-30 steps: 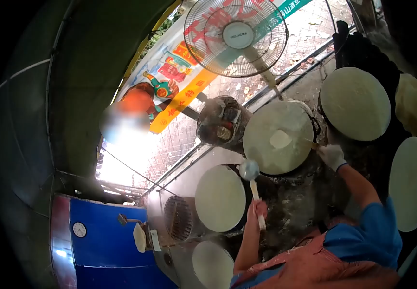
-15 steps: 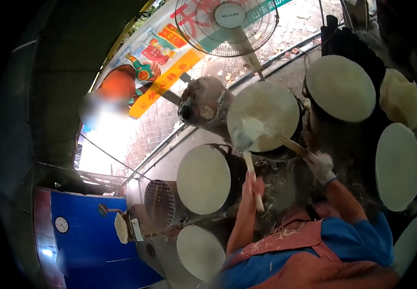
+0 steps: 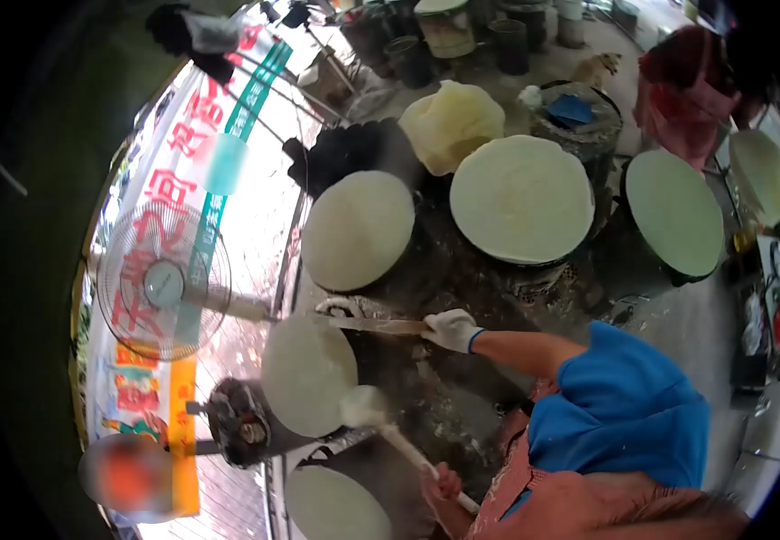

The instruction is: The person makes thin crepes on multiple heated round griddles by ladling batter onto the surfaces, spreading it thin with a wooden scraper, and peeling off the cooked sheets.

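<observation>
My left hand (image 3: pixel 444 483), bare, is wrapped around the shaft of a wooden-handled tool (image 3: pixel 403 445). Its rounded, pale-coated head is at the lower right rim of a round griddle (image 3: pixel 309 373) covered with a thin cream-coloured layer; the head's exact shape is blurred. In a white glove, my right hand (image 3: pixel 453 330) grips a long flat wooden scraper (image 3: pixel 372 325), which reaches left to the griddle's upper edge. Below that griddle lies another round pale-topped griddle (image 3: pixel 336 504), nearest to my left hand.
More pale-topped griddles (image 3: pixel 358 231) (image 3: pixel 522 200) (image 3: pixel 675 213) stand further round. A folded thin pancake (image 3: pixel 453 126) lies behind them. At left are a fan (image 3: pixel 165 283) and a dark drum (image 3: pixel 238 421). A person in red (image 3: pixel 687 94) is at upper right, near several buckets (image 3: pixel 446 27).
The view has swung right, bringing the buckets and another person into sight. Both tools have moved apart; the scraper has gone from over the griddle to its upper edge.
</observation>
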A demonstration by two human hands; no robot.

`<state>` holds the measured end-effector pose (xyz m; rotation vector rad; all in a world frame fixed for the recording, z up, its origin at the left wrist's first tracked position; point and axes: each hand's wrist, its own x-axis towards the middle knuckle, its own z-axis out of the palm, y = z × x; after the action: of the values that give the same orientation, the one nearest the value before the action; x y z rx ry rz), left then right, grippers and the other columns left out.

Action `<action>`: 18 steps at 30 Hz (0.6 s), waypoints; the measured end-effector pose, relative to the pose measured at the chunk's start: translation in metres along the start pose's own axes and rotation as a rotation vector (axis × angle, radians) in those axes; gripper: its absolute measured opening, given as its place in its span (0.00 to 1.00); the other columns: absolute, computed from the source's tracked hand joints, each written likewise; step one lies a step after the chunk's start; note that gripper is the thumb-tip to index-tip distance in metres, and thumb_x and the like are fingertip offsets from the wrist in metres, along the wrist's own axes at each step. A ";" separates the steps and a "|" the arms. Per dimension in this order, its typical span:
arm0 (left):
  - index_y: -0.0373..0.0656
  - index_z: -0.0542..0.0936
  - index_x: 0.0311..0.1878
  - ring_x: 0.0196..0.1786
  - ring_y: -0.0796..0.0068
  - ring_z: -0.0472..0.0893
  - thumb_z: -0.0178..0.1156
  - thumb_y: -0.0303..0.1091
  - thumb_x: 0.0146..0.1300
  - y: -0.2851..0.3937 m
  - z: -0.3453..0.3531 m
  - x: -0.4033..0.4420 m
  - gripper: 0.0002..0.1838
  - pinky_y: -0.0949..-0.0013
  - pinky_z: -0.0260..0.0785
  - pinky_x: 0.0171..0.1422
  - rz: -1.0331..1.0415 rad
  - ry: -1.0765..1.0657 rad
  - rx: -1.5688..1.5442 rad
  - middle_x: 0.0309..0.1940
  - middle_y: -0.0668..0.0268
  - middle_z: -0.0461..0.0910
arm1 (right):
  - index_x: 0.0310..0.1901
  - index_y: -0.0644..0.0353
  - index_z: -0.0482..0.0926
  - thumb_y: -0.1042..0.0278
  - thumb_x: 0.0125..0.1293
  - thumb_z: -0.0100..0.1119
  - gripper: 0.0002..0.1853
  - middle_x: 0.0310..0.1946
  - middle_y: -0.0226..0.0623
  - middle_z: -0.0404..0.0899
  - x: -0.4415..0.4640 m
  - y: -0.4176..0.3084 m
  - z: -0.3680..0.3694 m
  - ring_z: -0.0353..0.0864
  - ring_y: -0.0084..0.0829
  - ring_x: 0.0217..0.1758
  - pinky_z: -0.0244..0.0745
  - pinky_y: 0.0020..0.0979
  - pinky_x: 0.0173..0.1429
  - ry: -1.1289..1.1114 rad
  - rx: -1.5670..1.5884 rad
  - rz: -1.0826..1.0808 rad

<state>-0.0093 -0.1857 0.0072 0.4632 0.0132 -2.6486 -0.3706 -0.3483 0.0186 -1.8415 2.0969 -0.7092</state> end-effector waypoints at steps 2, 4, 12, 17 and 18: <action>0.47 0.61 0.22 0.13 0.80 0.55 0.49 0.53 0.69 -0.034 0.034 0.026 0.24 0.73 0.50 0.16 0.137 0.328 -0.344 0.13 0.73 0.54 | 0.38 0.58 0.78 0.48 0.63 0.54 0.19 0.22 0.47 0.78 -0.026 0.043 -0.033 0.81 0.45 0.25 0.75 0.42 0.29 0.035 0.222 0.086; 0.47 0.60 0.23 0.14 0.81 0.56 0.48 0.48 0.71 -0.060 0.042 0.057 0.22 0.74 0.51 0.18 0.191 0.562 -0.735 0.13 0.73 0.54 | 0.39 0.54 0.81 0.48 0.61 0.56 0.18 0.29 0.44 0.81 -0.064 0.084 -0.092 0.83 0.41 0.32 0.76 0.40 0.36 0.075 0.156 0.154; 0.46 0.59 0.25 0.16 0.80 0.57 0.44 0.48 0.74 -0.102 0.077 0.147 0.22 0.73 0.57 0.22 -0.350 0.186 -0.465 0.13 0.71 0.57 | 0.40 0.56 0.79 0.48 0.65 0.52 0.18 0.33 0.48 0.81 -0.264 0.269 -0.252 0.80 0.50 0.37 0.74 0.46 0.40 0.502 -0.074 0.937; 0.44 0.61 0.26 0.15 0.78 0.59 0.43 0.50 0.73 -0.105 0.150 0.193 0.23 0.72 0.59 0.20 -0.431 0.131 -0.577 0.12 0.70 0.59 | 0.46 0.57 0.75 0.53 0.65 0.53 0.16 0.26 0.47 0.79 -0.382 0.262 -0.249 0.80 0.48 0.29 0.73 0.47 0.34 0.358 -0.392 0.829; 0.44 0.60 0.26 0.15 0.78 0.59 0.43 0.50 0.73 -0.101 0.151 0.200 0.23 0.72 0.60 0.20 -0.443 0.124 -0.553 0.13 0.70 0.59 | 0.42 0.57 0.76 0.54 0.63 0.55 0.15 0.27 0.47 0.79 -0.398 0.254 -0.242 0.80 0.47 0.28 0.73 0.46 0.32 0.247 -0.435 0.846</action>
<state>-0.2697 -0.1936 0.0778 0.4687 0.9584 -2.8548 -0.6427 0.1057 0.0438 -0.8323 3.0252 -0.2730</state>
